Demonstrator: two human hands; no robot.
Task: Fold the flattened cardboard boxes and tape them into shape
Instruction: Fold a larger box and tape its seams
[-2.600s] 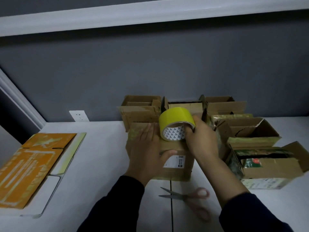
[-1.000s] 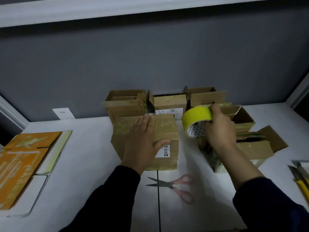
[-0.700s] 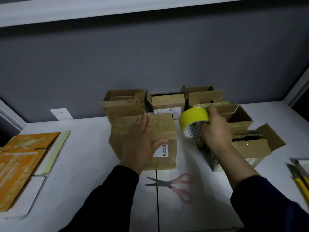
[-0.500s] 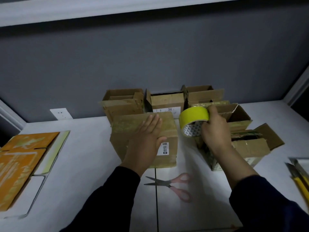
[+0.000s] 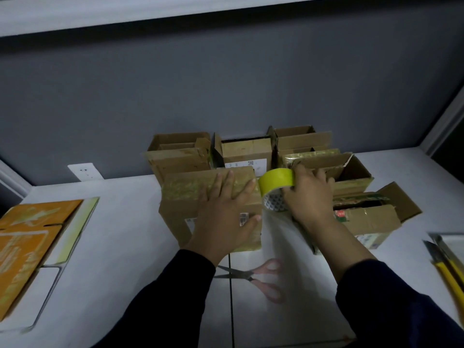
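Nearest you, a pair of pink-handled scissors [image 5: 253,276] lies on the white counter [image 5: 125,247], blades pointing left, just short of the box you are working on. At the near right edge lie some yellow-handled tools [image 5: 447,270], too blurred to name. On the near left, flattened orange cardboard [image 5: 27,237] lies flat on the counter.

A little farther in, your left hand [image 5: 223,217] lies flat on the closed box [image 5: 185,197]. Its fingers are straight and spread over the taped top, and the thumb is down on the near face by the white label. The box stands on the counter at the centre. Your right hand [image 5: 308,202] grasps the yellow tape roll [image 5: 276,183], fingers curled over its outer band, holding it on edge at the box's far right corner. You cannot tell whether the roll touches the box.

Right of that hand stand two open boxes with their flaps up: the nearer open box [image 5: 371,222], patched with tape, and the farther open box [image 5: 351,172] just behind it.

Farthest off, three more opened boxes stand in a row against the grey wall [image 5: 226,84]: the left back box [image 5: 179,156], the middle back box [image 5: 244,153] and the right back box [image 5: 301,139]. A white wall socket [image 5: 85,172] sits low on the wall to the left.
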